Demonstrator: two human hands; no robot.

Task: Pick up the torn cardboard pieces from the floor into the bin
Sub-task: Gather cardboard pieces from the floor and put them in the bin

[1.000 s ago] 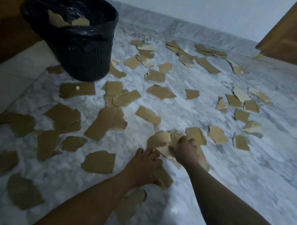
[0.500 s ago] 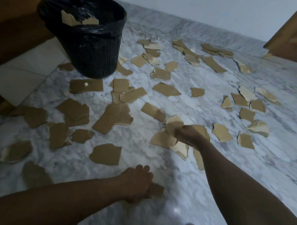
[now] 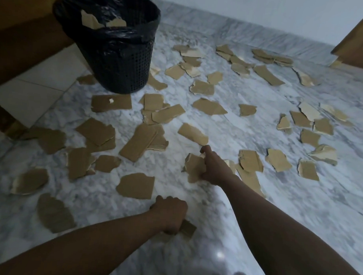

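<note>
Several torn brown cardboard pieces (image 3: 139,142) lie scattered over the marble floor. My right hand (image 3: 213,168) grips a small bunch of cardboard pieces (image 3: 194,167), lifted just above the floor at the centre. My left hand (image 3: 170,213), lower and nearer to me, grips another cardboard piece (image 3: 187,229) whose corner sticks out under the fist. The black mesh bin (image 3: 117,59), lined with a black bag, stands at the upper left with a few pieces showing inside it.
A wooden piece of furniture (image 3: 25,39) runs along the left beside paler tiles. A wooden door (image 3: 358,49) stands at the upper right against the white wall. Bare marble lies at the lower right.
My right hand has lifted its cardboard pieces off the floor and carried them left. My left hand has drawn back toward me with its piece. The view has shifted, bringing the bin closer to centre.
</note>
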